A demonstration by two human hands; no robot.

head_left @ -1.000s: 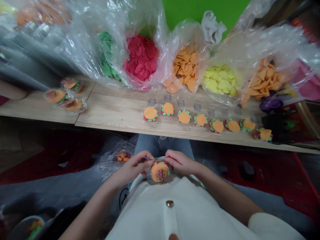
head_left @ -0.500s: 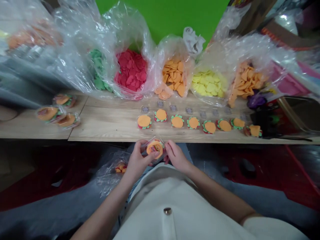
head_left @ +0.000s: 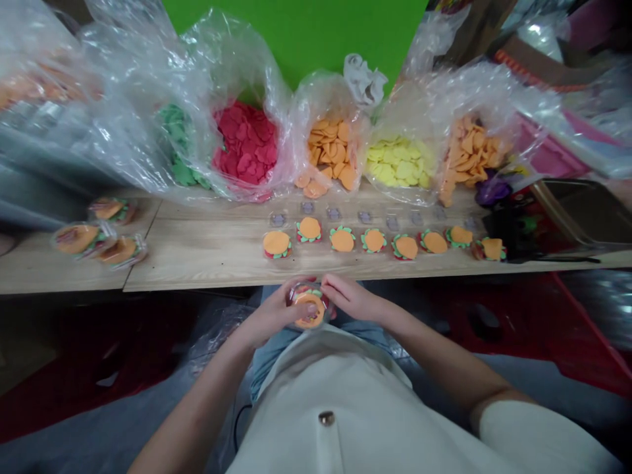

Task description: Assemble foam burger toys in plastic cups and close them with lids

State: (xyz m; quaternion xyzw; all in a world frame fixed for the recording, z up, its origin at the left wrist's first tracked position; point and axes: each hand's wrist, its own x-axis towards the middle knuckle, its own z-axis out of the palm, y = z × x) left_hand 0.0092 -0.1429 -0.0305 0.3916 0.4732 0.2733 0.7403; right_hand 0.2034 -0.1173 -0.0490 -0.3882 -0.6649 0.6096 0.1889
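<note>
Just off the table's front edge, above my lap, is a clear plastic box with a foam burger (head_left: 303, 320) in it; an orange piece with a printed sticker shows on top, green and red layers behind. My left hand (head_left: 279, 311) wraps around its left side, the thumb lying over the sticker. My right hand (head_left: 349, 297) pinches the right edge of the same box with curled fingers. Beyond my hands, several foam burgers (head_left: 342, 239) sit in clear boxes with raised lids (head_left: 365, 216) in a row along the table (head_left: 207, 247).
Behind the row stand plastic bags of green pieces (head_left: 180, 141), red pieces (head_left: 249, 145), orange pieces (head_left: 332, 145), yellow pieces (head_left: 399, 161) and more orange pieces (head_left: 471, 155). Boxed burgers (head_left: 76, 239) lie at the left. A dark tray (head_left: 587, 210) is at the right.
The box in my hands has tilted and sits slightly lower, so its green and red layers show more. The whole view has shifted a little to the right.
</note>
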